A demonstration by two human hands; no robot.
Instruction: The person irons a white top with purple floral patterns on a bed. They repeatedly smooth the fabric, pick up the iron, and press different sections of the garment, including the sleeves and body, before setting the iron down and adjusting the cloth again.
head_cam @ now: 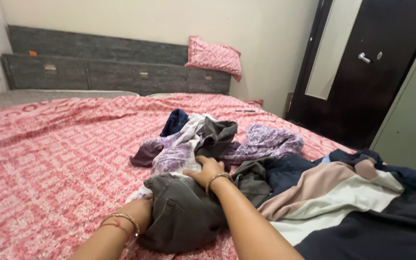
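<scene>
Right hand: fingers lay spread flat on a grey garment at the near end of a clothes pile; left hand was tucked under that garment, its fingers hidden, grip not discernible. Pile rested mid-bed on a pink patterned bedspread, beside a striped navy, beige and white garment. Room: grey headboard with drawers, pink pillow, dark door.

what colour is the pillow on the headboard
Pink with a white pattern, on the pillow, head view.
</scene>
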